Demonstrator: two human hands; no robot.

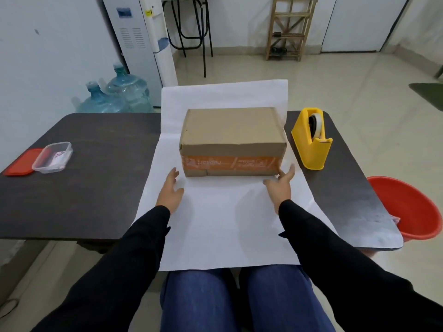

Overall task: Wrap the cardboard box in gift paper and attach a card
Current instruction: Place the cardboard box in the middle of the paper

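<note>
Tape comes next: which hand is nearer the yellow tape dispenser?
Right. The right hand is just left of the tape dispenser, by the cardboard box; the left hand is at the box's opposite corner.

No text can be read with certainty. The cardboard box [232, 130] has an orange band [230, 162] along its near side with white print, upside down from here and too blurred to make out. On the water dispenser [134, 44] at far left, a blue label [124, 13] and a yellow sticker [148, 12] are too small to read
</note>
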